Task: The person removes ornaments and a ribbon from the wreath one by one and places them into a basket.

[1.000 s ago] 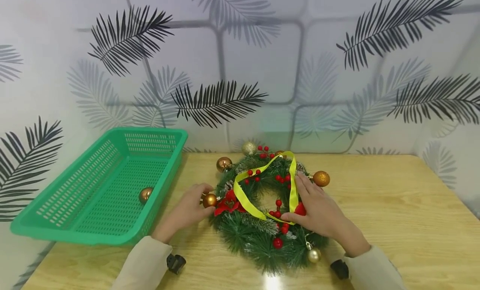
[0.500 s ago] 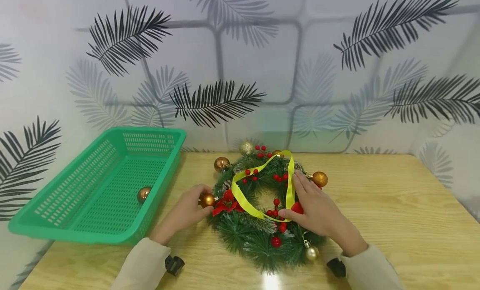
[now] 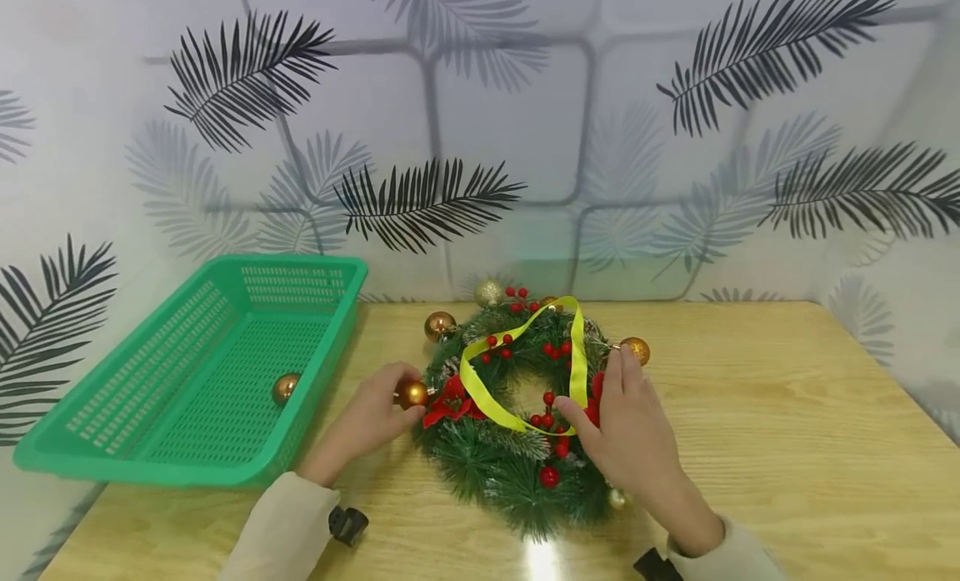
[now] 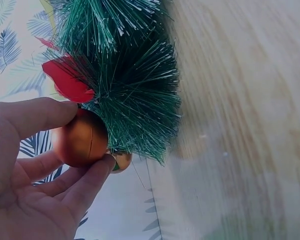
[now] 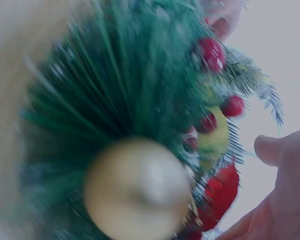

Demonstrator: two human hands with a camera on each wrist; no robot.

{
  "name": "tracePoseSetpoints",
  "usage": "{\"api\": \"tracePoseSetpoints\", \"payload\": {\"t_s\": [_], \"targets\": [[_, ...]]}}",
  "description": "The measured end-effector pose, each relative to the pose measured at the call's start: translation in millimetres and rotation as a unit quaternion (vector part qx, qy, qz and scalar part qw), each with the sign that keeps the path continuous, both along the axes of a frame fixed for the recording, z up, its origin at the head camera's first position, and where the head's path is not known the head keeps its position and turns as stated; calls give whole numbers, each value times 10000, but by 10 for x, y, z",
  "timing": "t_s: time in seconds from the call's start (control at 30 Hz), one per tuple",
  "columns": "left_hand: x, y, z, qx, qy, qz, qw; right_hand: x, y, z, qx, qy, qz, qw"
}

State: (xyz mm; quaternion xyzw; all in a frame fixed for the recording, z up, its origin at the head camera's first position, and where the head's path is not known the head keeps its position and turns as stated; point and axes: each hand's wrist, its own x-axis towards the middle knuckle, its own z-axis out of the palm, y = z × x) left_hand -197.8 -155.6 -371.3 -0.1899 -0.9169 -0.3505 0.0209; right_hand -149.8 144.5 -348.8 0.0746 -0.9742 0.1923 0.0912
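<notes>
A green Christmas wreath [image 3: 480,460] lies on the table, trimmed with red berries, red flowers [image 3: 452,401] and several baubles. A loop of yellow ribbon [image 3: 487,398] rests across its top. At the wreath's left side my left hand [image 3: 371,414] pinches a matte copper bauble [image 4: 82,139] between thumb and fingers. My right hand [image 3: 633,431] is over the wreath's right side, fingers straight, holding nothing that I can see. Its fingertips are close to an orange glitter bauble [image 3: 636,350]. A pale gold bauble [image 5: 137,192] looms blurred in the right wrist view, below that hand.
On the left stands a green plastic basket [image 3: 341,339] with one copper bauble [image 3: 285,388] inside. A patterned wall [image 3: 480,131] rises behind the table's back edge. Wooden tabletop [image 3: 780,423] stretches away to the right of the wreath.
My right hand has shifted slightly down and turned, its fingers now pointing more upward and away from the ribbon. The left hand keeps its pinch on the copper bauble.
</notes>
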Motion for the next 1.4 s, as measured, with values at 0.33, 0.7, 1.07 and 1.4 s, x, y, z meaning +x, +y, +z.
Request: {"api": "tracePoseSetpoints", "payload": {"t_s": [0.33, 0.7, 1.07, 1.4], "targets": [[-2, 16, 25, 86, -7, 9, 10000, -13, -148, -182, 138, -501, -275, 9983], [-12, 44, 106, 217, 129, 58, 9997, -45, -133, -182, 261, -506, -121, 9983], [-7, 35, 188, 203, 327, 18, 9993, -70, -89, -210, 227, -395, 158, 9988], [-7, 45, 299, 205, 337, 86, 9992, -97, -15, -199, 258, -627, 543, 9962]]}}
